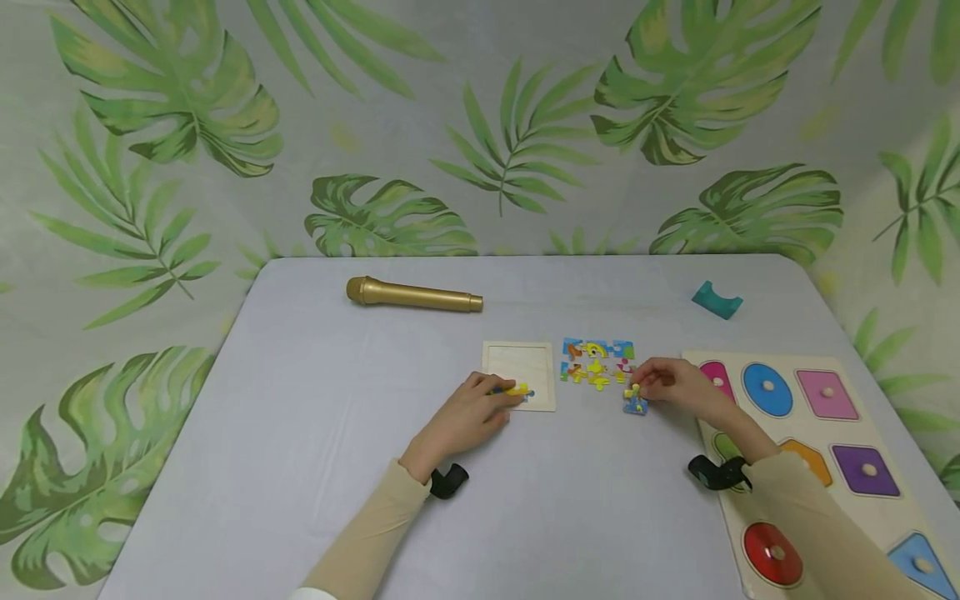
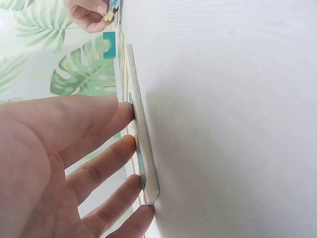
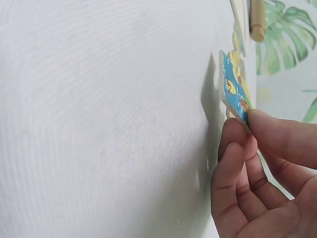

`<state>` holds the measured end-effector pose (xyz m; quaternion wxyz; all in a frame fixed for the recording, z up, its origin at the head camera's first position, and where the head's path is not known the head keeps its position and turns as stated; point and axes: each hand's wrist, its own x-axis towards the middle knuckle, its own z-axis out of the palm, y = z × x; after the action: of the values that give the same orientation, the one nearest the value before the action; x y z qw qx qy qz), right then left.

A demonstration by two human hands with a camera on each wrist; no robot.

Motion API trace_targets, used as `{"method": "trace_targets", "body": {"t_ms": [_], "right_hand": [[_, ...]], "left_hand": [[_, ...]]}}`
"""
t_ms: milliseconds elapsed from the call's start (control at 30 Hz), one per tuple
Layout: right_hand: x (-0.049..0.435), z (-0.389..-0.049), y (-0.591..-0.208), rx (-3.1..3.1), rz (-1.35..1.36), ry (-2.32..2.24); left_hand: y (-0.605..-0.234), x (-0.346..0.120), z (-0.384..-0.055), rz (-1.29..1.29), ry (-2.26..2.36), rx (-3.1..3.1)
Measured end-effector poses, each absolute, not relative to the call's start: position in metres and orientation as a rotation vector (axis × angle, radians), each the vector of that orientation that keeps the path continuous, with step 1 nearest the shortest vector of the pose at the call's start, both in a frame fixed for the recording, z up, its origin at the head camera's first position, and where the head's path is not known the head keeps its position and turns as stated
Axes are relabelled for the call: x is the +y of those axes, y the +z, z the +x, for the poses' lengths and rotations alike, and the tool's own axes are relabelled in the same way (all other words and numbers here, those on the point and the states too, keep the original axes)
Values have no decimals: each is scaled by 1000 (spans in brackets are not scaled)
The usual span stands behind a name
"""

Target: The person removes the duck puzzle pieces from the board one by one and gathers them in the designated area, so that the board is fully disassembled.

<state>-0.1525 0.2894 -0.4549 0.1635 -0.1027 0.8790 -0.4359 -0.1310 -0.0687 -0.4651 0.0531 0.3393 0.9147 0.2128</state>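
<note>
My right hand (image 1: pixel 678 387) pinches a blue puzzle piece (image 3: pixel 232 88) with a small yellow duck on it, between thumb and fingers. The piece is tilted off the table in the right wrist view. Just left of that hand lie several loose puzzle pieces (image 1: pixel 596 350), blue and yellow, side by side on the table. My left hand (image 1: pixel 468 412) rests with outstretched fingers on the wooden puzzle tray (image 1: pixel 517 360), near its lower left. A yellow and blue piece (image 1: pixel 522 390) lies in the tray under the fingertips, partly hidden. In the left wrist view the fingers touch the tray's edge.
A gold microphone (image 1: pixel 416 296) lies at the back left. A teal curved block (image 1: pixel 717 301) sits at the back right. Under the right forearm, a knobbed shape board (image 1: pixel 810 429) takes up the table's right side. Patterned cloth (image 1: pixel 517 142) hangs behind.
</note>
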Motion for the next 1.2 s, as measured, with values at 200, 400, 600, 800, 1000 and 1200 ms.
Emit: {"method": "trace_targets", "body": {"t_ms": [200, 400, 600, 800, 1000, 1200], "right_hand": [[281, -150, -455, 2583, -360, -1149], [273, -149, -458, 2777, -373, -934], [267, -148, -457, 2858, -425, -808], [256, -148, -452, 2861, -502, -881], [228, -153, -447, 2765, -599, -1044], [189, -161, -449, 2676, -713, -1108]], "left_hand": [[-466, -69, -130, 1038, 655, 2787], [-467, -68, -130, 1036, 653, 2792], [-468, -70, -129, 1028, 668, 2774], [-468, -77, -128, 1030, 736, 2702], [-468, -88, -129, 1042, 778, 2712], [-464, -96, -131, 1078, 805, 2715]]}}
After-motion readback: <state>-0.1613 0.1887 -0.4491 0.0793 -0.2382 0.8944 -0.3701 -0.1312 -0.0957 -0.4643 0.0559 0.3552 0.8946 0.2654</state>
